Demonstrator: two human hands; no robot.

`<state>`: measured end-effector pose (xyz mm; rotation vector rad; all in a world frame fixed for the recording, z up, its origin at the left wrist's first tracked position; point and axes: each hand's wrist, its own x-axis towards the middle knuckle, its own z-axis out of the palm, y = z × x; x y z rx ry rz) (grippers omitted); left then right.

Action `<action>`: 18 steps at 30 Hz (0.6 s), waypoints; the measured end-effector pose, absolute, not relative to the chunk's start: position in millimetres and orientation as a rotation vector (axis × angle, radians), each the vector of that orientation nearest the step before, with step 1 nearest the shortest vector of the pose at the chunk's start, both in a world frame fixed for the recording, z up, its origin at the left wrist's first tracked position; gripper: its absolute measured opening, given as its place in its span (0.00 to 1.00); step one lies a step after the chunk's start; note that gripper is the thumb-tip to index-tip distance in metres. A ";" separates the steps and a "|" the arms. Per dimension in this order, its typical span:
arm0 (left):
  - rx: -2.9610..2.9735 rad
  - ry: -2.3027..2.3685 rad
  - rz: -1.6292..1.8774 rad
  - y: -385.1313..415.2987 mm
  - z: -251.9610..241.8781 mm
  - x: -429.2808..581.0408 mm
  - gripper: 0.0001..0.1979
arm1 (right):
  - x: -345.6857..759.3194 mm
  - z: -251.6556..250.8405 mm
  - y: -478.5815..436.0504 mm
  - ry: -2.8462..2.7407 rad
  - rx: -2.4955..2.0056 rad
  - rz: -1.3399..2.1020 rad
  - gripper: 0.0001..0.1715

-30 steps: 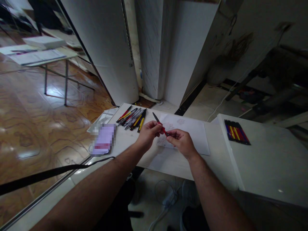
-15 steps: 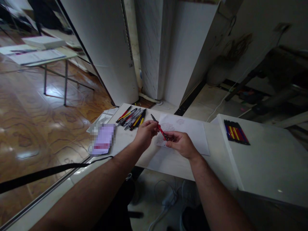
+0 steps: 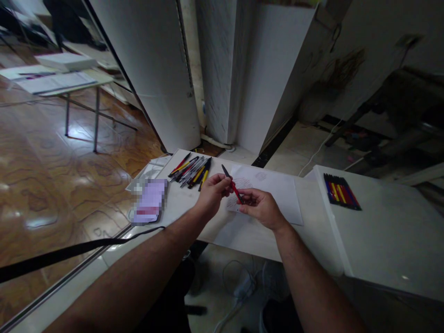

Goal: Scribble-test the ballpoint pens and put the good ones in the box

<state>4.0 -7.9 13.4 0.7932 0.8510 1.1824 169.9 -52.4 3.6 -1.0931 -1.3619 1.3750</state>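
Note:
A red pen [image 3: 235, 188] with black ends is tilted between my two hands, over a white sheet of paper [image 3: 280, 194] that bears scribbled marks. Near its upper black end, the fingers of my left hand [image 3: 215, 192] pinch it. Lower down, my right hand [image 3: 262, 206] is closed around its bottom end, which is partly covered by the fingers. To the left of the paper lies a loose pile of pens [image 3: 192, 170] in black, red, yellow and clear.
A phone [image 3: 151, 199], blurred out, lies at the desk's left edge with a black strap [image 3: 83, 245] near it. On the white surface at right sits a row of coloured pens [image 3: 342, 192]. Cables [image 3: 243, 289] run along the floor below.
My left hand has shifted slightly right along the pen, closer to my right hand. The pen stays held in both hands, and the view has moved a little.

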 end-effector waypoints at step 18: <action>1.523 1.168 0.899 -6.3 -1.5 3.8 0.13 | 174.0 1.0 -46.7 -1.304 -1.324 0.992 0.27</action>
